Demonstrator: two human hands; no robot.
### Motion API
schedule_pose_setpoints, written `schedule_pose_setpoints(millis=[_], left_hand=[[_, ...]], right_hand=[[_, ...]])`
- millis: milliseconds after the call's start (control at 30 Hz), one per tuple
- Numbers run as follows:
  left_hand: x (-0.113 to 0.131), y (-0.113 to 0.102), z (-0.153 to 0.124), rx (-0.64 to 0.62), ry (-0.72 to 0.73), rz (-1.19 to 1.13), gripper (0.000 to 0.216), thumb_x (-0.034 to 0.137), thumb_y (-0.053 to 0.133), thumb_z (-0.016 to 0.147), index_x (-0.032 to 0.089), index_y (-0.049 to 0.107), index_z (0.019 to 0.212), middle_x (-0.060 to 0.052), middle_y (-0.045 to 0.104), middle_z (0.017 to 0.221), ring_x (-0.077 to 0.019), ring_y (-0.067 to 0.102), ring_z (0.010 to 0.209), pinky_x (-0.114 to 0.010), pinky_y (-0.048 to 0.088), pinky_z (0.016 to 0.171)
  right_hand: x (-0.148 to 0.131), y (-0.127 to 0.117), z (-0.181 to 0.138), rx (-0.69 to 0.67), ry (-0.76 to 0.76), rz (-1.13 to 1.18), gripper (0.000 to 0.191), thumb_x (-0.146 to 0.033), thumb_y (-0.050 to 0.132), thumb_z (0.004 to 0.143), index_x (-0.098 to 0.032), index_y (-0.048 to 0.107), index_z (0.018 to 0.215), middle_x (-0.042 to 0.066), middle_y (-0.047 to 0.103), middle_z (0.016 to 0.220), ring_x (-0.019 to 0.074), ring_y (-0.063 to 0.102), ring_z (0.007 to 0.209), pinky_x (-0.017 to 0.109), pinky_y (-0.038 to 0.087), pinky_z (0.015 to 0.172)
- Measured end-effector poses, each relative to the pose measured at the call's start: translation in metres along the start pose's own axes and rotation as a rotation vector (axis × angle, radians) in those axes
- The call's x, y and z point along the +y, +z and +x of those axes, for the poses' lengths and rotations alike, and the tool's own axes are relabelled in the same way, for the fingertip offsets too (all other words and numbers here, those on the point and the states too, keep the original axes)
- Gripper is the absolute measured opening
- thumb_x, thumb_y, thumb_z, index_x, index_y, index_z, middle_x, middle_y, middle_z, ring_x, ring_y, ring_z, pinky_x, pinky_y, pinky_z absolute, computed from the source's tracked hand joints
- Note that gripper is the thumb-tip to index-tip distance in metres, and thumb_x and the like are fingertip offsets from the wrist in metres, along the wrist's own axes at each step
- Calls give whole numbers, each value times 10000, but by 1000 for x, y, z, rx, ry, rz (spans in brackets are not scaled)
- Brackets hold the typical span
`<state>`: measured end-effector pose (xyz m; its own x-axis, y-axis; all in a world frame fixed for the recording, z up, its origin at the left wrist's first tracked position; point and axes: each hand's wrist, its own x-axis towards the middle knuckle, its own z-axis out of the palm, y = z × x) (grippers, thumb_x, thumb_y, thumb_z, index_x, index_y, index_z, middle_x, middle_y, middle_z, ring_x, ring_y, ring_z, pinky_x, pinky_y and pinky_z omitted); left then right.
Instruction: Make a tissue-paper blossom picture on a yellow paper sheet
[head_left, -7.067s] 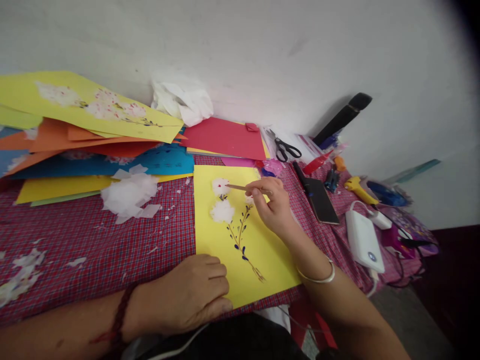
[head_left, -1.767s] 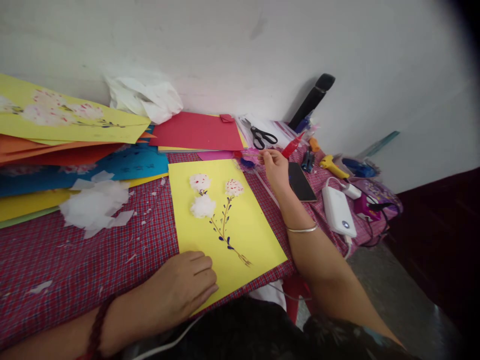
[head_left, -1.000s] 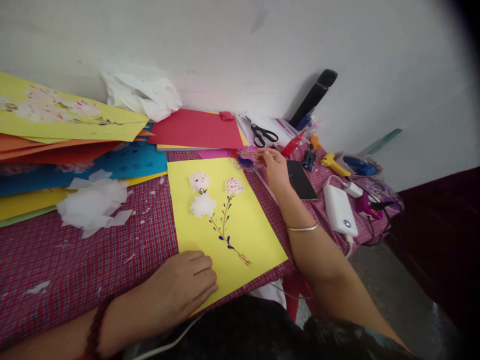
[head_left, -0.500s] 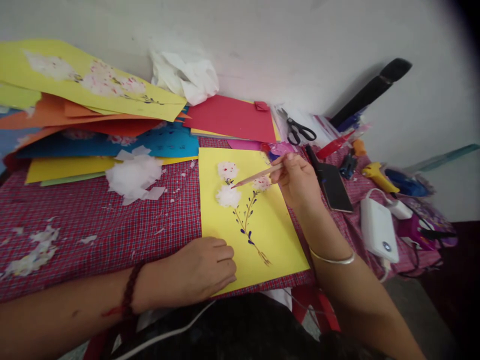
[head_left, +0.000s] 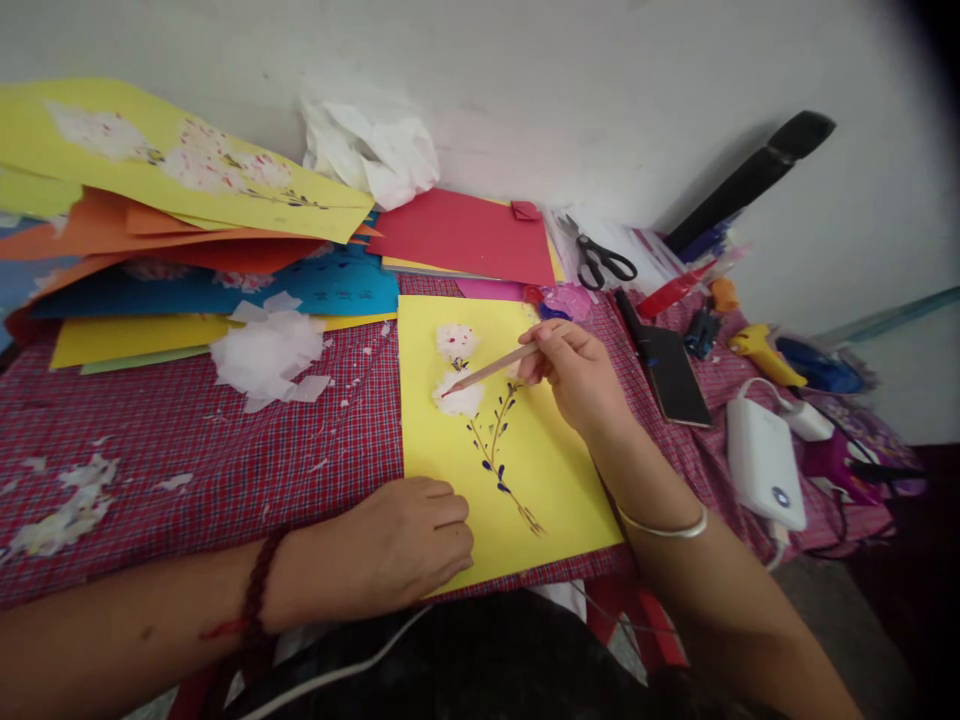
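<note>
My right hand (head_left: 574,375) pinches a thin wooden stick (head_left: 499,369) that tapers to a reddish tip. The tip lies over the lower white paper flower (head_left: 459,400) on a yellow sheet (head_left: 555,490); whether it touches cannot be told. Above it is another white flower (head_left: 456,342) with red dots. A third flower is mostly hidden behind my right hand. Brown stems with dark blue leaves (head_left: 491,465) run down the sheet. My left hand (head_left: 409,535) lies flat on the sheet's lower left edge, fingers together and slightly bent, holding nothing.
A pile of white paper petals (head_left: 268,350) and painted coloured sheets (head_left: 202,165) lie left. Red paper (head_left: 465,235) and scissors (head_left: 596,255) are at the back. On the right are a black phone-like slab (head_left: 679,375), a yellow tool (head_left: 765,352) and a white power bank (head_left: 765,460).
My right hand has moved left and slightly down with the stick, whose tip shifted down-left across the lower white flower. My left hand has stayed in place.
</note>
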<state>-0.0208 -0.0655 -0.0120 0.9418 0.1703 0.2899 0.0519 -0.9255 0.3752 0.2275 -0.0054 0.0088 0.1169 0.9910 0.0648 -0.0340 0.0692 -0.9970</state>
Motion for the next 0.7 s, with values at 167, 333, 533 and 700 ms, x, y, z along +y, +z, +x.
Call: schedule_pose_setpoints(millis=[167,333,533,700], left_hand=[[0,-1,1,-8,7,3,260,178,487,1019,190,545,767,2,580,736,-172,492,673,-351,391,623],[0,1,0,-19,4,-2,257,176,488,1019,190,545,768,1,570,731,-174,480,671,-352,383,622],[1,-1,0,-17,0,-1,251,175,499,1016,187,542,769,-1,570,743,-176,472,675,-351,366,620],[1,0,-1,-33,2,-11,228,163,517,1006,183,544,781,-5,567,749,-174,469,682,-344,352,629]], right_hand=[[-4,2,-1,3,-3,-5,342,-521,751,795,-194,658,829,-10,694,586,68,536,406,177,319,368],[-9,-2,0,64,36,-27,319,-492,736,797,-195,622,812,-11,686,573,66,520,392,176,314,365],[-14,-15,7,156,92,-45,273,-441,716,796,-196,596,781,-31,626,503,67,494,356,179,255,349],[-15,-16,9,180,114,-57,238,-410,693,804,-191,602,785,-30,626,504,65,494,353,178,252,353]])
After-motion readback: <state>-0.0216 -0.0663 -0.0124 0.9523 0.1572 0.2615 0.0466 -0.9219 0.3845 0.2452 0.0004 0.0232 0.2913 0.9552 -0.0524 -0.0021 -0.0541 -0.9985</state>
